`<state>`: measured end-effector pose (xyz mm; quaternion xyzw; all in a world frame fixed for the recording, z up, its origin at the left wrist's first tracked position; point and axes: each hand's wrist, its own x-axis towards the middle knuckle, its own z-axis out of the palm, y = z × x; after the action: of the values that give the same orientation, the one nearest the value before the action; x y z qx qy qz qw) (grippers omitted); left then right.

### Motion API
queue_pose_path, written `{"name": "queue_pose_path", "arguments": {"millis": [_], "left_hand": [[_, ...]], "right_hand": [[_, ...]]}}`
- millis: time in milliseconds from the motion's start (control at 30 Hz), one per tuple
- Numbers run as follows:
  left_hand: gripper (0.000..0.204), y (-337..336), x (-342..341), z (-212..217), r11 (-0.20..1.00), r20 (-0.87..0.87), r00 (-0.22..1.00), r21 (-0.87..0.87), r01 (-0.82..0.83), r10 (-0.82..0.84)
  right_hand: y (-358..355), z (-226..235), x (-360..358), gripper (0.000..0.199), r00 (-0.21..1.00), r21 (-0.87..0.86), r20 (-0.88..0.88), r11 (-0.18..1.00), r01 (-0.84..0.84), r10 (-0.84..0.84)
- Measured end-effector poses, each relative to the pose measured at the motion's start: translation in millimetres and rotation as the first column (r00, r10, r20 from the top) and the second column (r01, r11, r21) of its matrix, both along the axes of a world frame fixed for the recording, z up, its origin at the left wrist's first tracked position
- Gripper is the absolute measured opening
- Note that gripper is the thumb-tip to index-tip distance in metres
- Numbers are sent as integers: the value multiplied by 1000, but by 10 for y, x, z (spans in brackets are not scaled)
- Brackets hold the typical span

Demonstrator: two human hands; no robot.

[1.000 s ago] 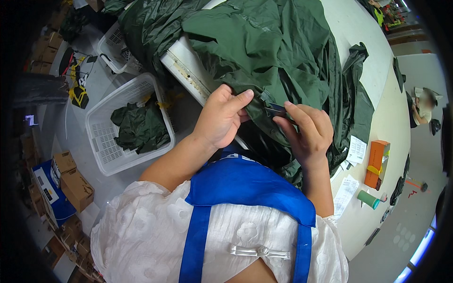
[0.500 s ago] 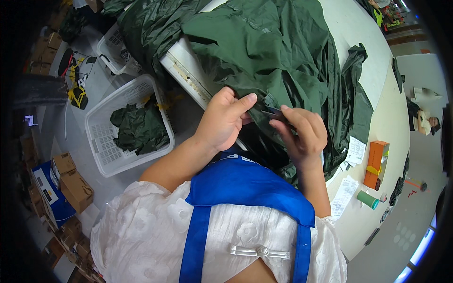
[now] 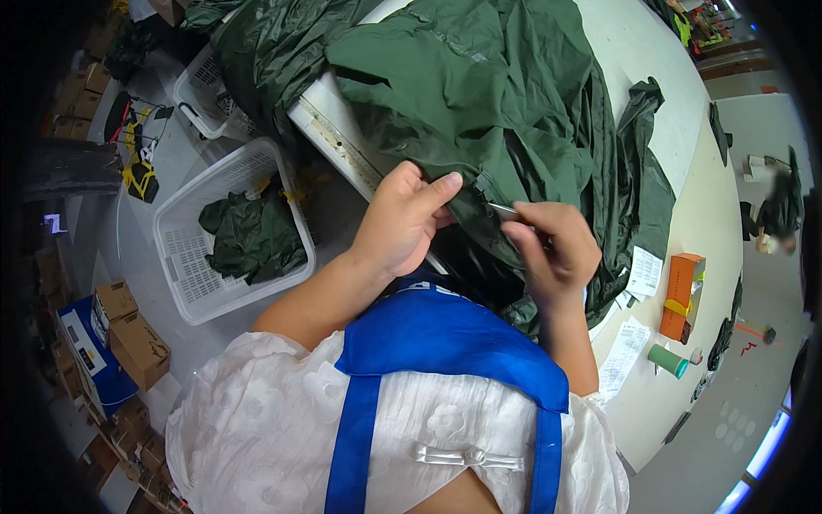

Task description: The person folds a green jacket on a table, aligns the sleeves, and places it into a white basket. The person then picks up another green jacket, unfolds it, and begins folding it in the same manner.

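A dark green, shiny waterproof-looking garment [image 3: 514, 111] lies crumpled over the table corner, its near edge hanging toward me. My left hand [image 3: 404, 218] pinches that edge between thumb and fingers. Just to the right, my right hand [image 3: 558, 248] grips a small pointed metal blade [image 3: 502, 208], most of it hidden inside my fingers. The blade's tip points left and lies against or very close to a seam in the fabric; I cannot tell whether it touches.
The pale table [image 3: 698, 206] carries printed papers [image 3: 625, 355], an orange box [image 3: 682, 295] and a green thread spool [image 3: 668, 361]. On the floor at left, a white plastic basket [image 3: 184, 283] holds green fabric [image 3: 253, 236]. Cardboard boxes [image 3: 137, 347] stand further left.
My right hand has drawn slightly right and down, away from the left hand, and the metal blade has turned so its bright tip shows. My left hand keeps its pinch, almost still.
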<state>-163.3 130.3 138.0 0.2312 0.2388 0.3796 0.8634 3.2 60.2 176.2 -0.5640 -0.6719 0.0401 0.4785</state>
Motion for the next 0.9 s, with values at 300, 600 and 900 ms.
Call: {"name": "queue_pose_path", "arguments": {"millis": [300,600,900], "left_hand": [[25,-4,14,21,1000,34,999,-6,18,-18],[27,-45,27,62,997,12,998,50,-60,59],[24,-129,8,-58,877,-301,933,479,-29,195]], "right_hand": [[-173,-124,-212,25,998,-250,3,967,56,-57],[-126,280,26,9,764,-491,-455,588,-643,457],[145,283,-214,20,999,-247,34,969,-1,10]]}}
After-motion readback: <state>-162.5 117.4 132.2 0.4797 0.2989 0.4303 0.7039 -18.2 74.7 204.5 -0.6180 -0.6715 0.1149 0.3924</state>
